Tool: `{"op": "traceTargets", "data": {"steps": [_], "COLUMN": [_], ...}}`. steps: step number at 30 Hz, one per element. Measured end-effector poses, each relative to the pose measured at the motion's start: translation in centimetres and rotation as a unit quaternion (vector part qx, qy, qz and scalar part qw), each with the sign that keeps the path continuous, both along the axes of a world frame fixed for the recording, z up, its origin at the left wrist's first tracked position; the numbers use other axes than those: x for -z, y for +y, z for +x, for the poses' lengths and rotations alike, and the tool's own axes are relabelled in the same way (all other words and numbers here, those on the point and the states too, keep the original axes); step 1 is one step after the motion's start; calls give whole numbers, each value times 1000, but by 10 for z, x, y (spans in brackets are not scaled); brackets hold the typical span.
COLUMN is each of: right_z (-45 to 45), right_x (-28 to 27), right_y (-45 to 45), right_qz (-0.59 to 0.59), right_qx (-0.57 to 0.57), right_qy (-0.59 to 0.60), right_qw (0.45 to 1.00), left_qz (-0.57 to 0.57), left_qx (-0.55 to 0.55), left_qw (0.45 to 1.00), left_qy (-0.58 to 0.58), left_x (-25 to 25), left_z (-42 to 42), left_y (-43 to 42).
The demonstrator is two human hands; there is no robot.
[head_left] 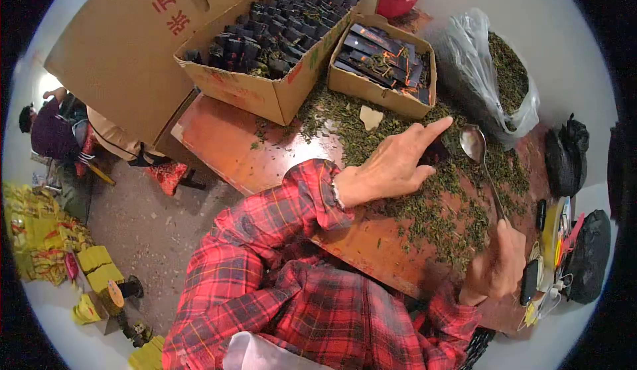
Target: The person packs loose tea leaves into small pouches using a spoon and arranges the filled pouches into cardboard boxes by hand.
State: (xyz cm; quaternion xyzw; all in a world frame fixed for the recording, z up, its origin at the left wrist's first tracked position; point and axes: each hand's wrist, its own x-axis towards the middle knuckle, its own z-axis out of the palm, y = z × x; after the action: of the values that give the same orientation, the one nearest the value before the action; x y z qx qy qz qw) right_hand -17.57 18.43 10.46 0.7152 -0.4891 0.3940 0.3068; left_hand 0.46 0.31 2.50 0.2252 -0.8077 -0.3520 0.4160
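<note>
My left hand [391, 165] is over the loose dried leaves [438, 204] on the table, its index finger stretched out. A small dark packet [436, 151], mostly hidden, shows between its thumb and fingers. My right hand [502, 258] is closed round the handle of a metal spoon [472, 143]; the spoon's bowl lies among the leaves, just right of my left fingertips. Ahead, a small cardboard box [378, 98] holds dark flat packets with leaves scattered on top. To its right, a clear plastic bag [464, 55] stands open, full of dried leaves.
A larger cardboard box [232, 94] at the back left holds rows of dark packets. A pale scrap [371, 118] lies on the leaves. Black bags [567, 157], pens and a cable line the right edge. Yellow packages [40, 230] and another person [56, 128] are at the left.
</note>
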Motion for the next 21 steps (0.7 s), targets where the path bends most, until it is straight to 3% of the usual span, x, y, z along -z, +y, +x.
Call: {"op": "traceTargets", "data": {"steps": [4, 7, 10, 11, 13, 14, 15, 21], "right_z": [-6, -15, -19, -19, -21, -23, -24, -20], "right_x": [3, 18, 28, 29, 33, 36, 40, 48], "right_y": [9, 13, 15, 18, 19, 19, 18, 12], "right_qz": [1, -3, 7, 21, 36, 37, 38, 43], "right_qx": [-2, 6, 26, 39, 52, 51, 51, 60], "right_qy": [-32, -77, -112, -124, -138, -141, -143, -184], "right_qw": [999, 997, 993, 991, 988, 988, 988, 980], "left_qz": [-54, -32, -110, -51, -89, -37, -114, -156], "left_qx": [-44, -75, -144, -170, -264, -243, -272, -409], "left_qw": [997, 997, 983, 984, 960, 968, 955, 899], "left_qy": [21, 9, 34, 16, -14, 45, 19, -29], "left_x": [-13, -41, -62, -80, -98, -105, -108, -134], "left_z": [19, 54, 98, 115, 150, 168, 191, 282], "left_y": [-10, -19, -42, -44, -60, -70, -87, -141]}}
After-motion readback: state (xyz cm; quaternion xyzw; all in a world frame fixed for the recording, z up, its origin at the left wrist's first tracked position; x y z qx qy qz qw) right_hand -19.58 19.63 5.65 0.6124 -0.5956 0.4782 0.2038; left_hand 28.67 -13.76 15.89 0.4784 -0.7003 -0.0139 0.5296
